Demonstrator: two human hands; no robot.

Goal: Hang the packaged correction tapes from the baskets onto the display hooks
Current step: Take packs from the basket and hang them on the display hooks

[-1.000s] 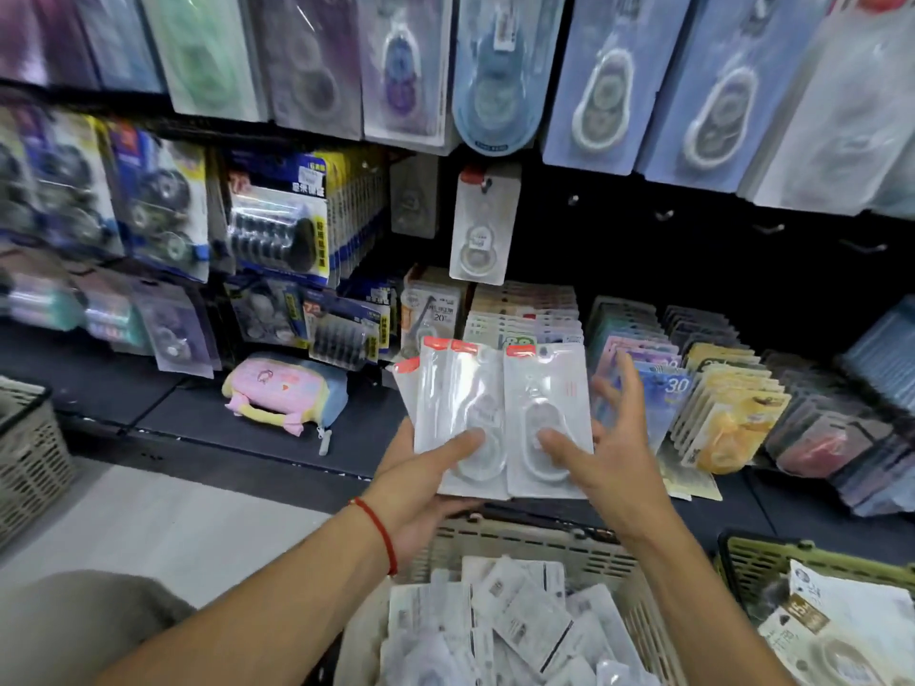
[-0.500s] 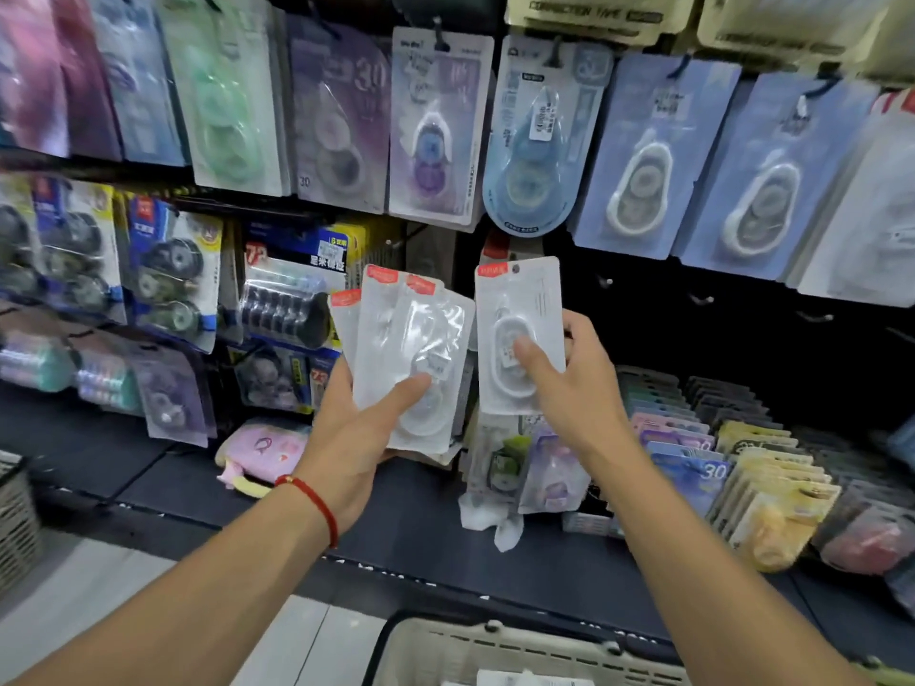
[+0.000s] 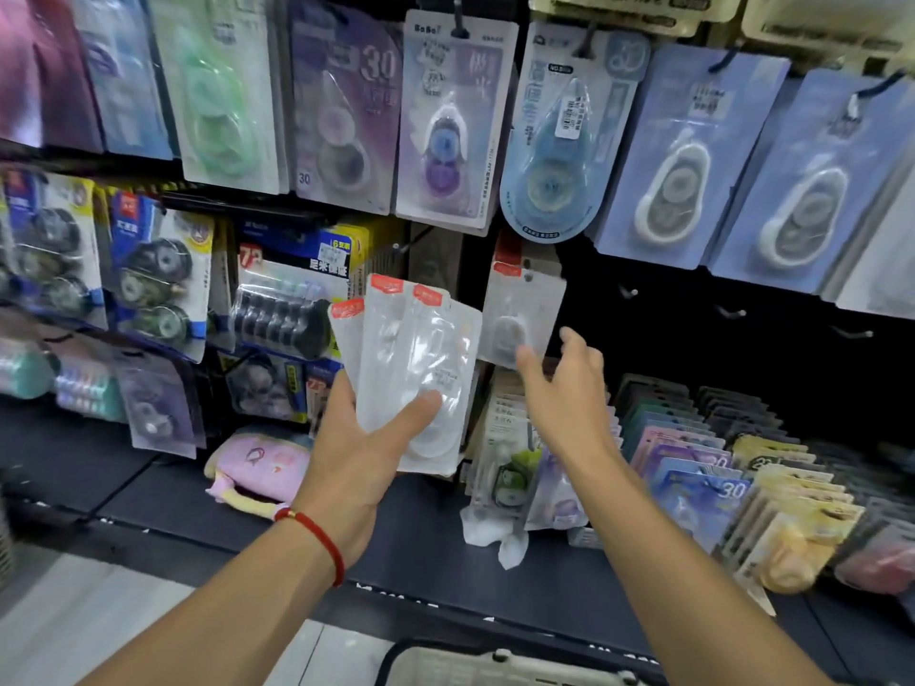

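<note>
My left hand (image 3: 356, 453) is gripping a fanned stack of clear plastic correction-tape packs with red top tabs (image 3: 411, 368), thumb curling across the front of the stack and fingers lying behind it. My right hand (image 3: 564, 393) is reaching up with fingers spread and relaxed, holding nothing; its fingertips (image 3: 527, 361) are lying at the lower edge of a single clear red-tabbed correction-tape pack (image 3: 520, 314), though I cannot tell whether they are touching it. That pack is hanging against the dark display panel (image 3: 693, 349), just right of the held stack and below the row of blue carded tapes (image 3: 678, 156). A pale plastic basket's rim (image 3: 500, 660) is showing at the bottom edge.
</note>
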